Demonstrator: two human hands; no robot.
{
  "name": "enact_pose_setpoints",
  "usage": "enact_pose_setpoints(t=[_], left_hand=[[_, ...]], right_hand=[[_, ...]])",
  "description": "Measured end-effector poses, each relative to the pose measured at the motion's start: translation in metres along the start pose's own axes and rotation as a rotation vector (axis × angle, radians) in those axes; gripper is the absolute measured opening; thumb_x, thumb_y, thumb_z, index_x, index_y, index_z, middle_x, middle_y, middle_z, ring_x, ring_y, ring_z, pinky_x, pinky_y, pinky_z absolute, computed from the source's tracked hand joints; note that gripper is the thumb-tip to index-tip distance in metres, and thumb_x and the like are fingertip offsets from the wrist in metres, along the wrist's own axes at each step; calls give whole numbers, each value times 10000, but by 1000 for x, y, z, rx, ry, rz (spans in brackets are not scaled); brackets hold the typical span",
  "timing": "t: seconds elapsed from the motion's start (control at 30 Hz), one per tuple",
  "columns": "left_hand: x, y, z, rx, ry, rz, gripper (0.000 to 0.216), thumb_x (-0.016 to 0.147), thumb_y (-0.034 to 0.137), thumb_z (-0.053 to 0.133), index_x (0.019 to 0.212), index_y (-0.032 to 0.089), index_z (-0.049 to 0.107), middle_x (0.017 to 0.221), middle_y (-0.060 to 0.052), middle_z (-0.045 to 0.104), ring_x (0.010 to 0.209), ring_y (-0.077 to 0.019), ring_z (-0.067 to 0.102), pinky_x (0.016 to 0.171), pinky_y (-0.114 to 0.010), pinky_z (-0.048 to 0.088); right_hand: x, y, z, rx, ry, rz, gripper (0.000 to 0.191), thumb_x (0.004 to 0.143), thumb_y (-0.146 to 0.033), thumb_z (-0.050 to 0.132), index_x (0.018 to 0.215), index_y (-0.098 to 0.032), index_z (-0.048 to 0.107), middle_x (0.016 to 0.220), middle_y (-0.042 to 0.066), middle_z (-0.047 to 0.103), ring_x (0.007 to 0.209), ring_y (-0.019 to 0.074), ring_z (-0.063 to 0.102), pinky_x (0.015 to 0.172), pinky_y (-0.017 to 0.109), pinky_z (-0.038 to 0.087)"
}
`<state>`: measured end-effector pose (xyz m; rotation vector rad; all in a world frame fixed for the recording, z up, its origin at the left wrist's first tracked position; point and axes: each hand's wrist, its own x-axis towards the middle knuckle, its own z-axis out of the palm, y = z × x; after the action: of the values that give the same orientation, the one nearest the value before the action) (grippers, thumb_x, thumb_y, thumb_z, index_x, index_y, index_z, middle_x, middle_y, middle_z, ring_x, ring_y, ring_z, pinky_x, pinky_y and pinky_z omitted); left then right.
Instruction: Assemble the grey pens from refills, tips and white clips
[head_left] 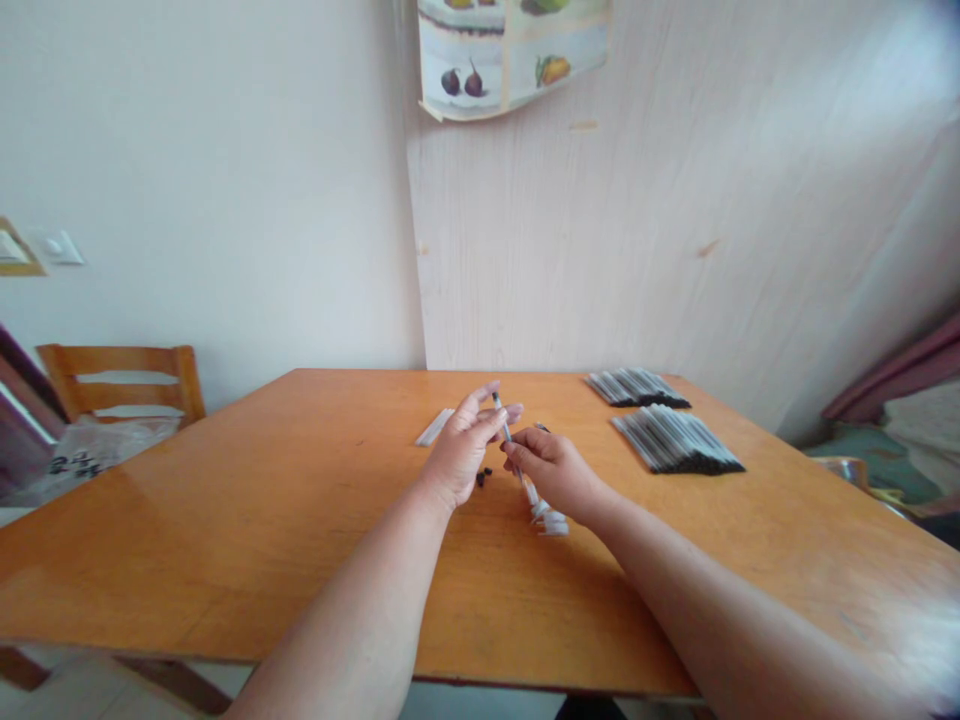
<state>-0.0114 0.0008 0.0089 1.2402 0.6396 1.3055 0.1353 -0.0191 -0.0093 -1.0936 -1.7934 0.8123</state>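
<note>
Over the middle of the table, both my hands grip one slim, clear pen (505, 428) with a dark tip at its upper end. My left hand (466, 440) pinches it near that upper end, some fingers stretched out. Lower down, my right hand (551, 462) closes thumb and forefinger around the shaft. Small black caps (484, 477) lie on the table just below my left hand. Beneath my right hand rest white, clear plastic pieces (553, 522), partly hidden. A few pale, thin tubes (433, 427) lie to the left of my left hand.
Two flat piles of clear tubes with black ends, a nearer one (675, 440) and a farther one (636, 387), lie on the right of the wooden table (262, 530). A chair (127, 385) holding a plastic bag (112, 445) stands at the left.
</note>
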Motion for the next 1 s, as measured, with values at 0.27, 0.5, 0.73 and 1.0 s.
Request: enact_pose_setpoints(t=[0.27, 0.5, 0.73, 1.0], left_hand=[[2, 1, 0, 113, 31, 114, 436, 826, 346, 629, 1219, 181, 539, 1004, -118, 702, 821, -191, 681, 793, -335, 481], [2, -3, 1, 185, 58, 179, 370, 853, 339, 595, 1182, 187, 517, 1000, -109, 691, 809, -192, 692, 767, -331, 520], [2, -3, 0, 262, 79, 203, 376, 839, 355, 613, 1163, 185, 527, 1015, -117, 690, 785, -189, 697, 744, -318, 524], [1, 4, 0, 77, 141, 81, 414, 804, 493, 616, 1065, 185, 525, 870, -98, 721, 741, -195, 696, 658, -278, 483]], right_hand=[[-3, -3, -1, 29, -42, 21, 275, 880, -391, 483, 737, -175, 576, 669, 12, 602, 584, 112, 508, 591, 249, 400], [-3, -5, -1, 115, -89, 18, 294, 886, -404, 477, 740, -173, 584, 687, 18, 608, 597, 112, 507, 597, 244, 396], [-4, -4, -1, 144, -109, 38, 276, 884, -400, 472, 761, -175, 574, 696, 17, 610, 605, 113, 512, 592, 236, 398], [-4, -7, -2, -104, 12, 6, 251, 884, -361, 458, 766, -180, 583, 655, -5, 582, 573, 110, 485, 550, 234, 362]])
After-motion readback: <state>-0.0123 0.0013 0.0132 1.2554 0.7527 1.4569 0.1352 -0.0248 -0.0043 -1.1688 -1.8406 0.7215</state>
